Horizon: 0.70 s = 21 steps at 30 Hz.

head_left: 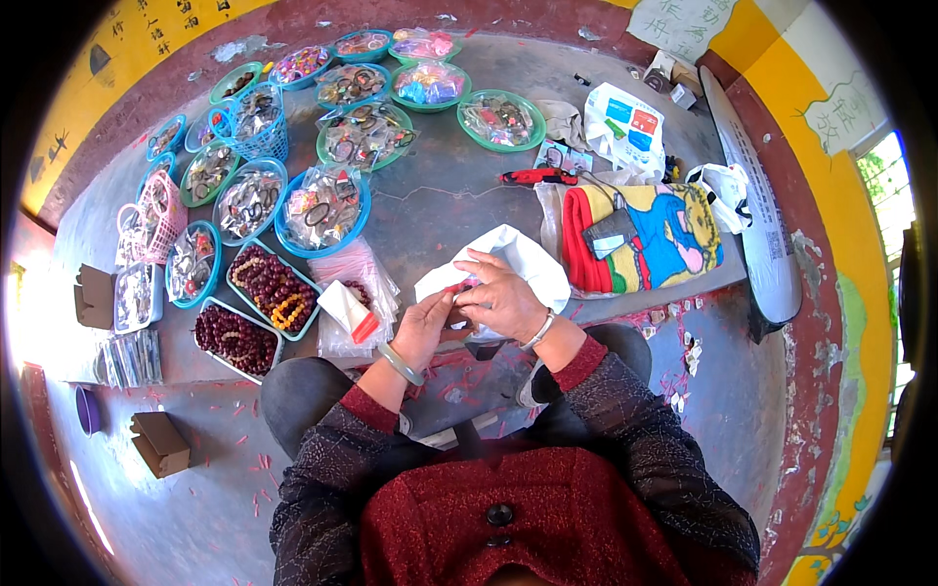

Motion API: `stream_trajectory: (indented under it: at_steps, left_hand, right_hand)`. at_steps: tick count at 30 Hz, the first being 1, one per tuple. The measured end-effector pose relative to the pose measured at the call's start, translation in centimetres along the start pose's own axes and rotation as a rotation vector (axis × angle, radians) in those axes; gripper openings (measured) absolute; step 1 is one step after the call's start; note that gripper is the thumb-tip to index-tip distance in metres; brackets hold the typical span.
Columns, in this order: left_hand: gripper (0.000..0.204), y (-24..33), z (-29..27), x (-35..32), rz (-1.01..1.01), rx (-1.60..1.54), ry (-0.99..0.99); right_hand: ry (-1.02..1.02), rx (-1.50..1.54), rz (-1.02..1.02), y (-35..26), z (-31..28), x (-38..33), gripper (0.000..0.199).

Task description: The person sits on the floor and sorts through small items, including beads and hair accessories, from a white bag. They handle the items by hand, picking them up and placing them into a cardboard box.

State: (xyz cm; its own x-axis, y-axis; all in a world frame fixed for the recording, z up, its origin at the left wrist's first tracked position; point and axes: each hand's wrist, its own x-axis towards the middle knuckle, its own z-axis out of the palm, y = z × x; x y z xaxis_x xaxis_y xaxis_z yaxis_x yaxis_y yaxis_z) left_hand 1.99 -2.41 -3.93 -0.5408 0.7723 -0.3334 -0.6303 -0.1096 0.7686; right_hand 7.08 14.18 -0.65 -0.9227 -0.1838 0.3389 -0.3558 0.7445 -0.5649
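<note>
My left hand (pixel 418 330) and my right hand (pixel 505 301) meet in front of me, fingertips together. Thumb and fingers of each are closed in a pinch on something small that I cannot make out, while other fingers of the right hand stretch out. Beneath and behind them a white sheet or bag (pixel 540 271) lies at the table's near edge. Left of my hands is a stack of clear plastic bags (pixel 373 275), with a white-and-red packet (pixel 349 311) on it. Strings of dark red beads (pixel 233 338) fill two shallow trays further left; one also holds yellow beads (pixel 289 313).
Several baskets of packaged trinkets, among them a blue basket (pixel 365 217) and a green basket (pixel 540 136), cover the table's far left. A colourful folded cloth (pixel 650 234) bears a dark phone-like object (pixel 609 235). A cardboard box (pixel 160 444) stands on the floor.
</note>
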Motion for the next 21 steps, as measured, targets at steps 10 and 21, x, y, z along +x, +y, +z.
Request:
stream_trajectory:
  at_steps: [10,21]
  left_hand:
    - [0.034,0.3,0.6,-0.5,-0.003,0.014,0.050]
    - [0.030,0.0,1.1,-0.3,-0.040,0.040,0.111]
  right_hand:
    - [-0.076,-0.030,-0.014,0.0,0.5,-0.1,0.010]
    - [-0.105,-0.173,0.082,-1.0,0.8,-0.5,0.013]
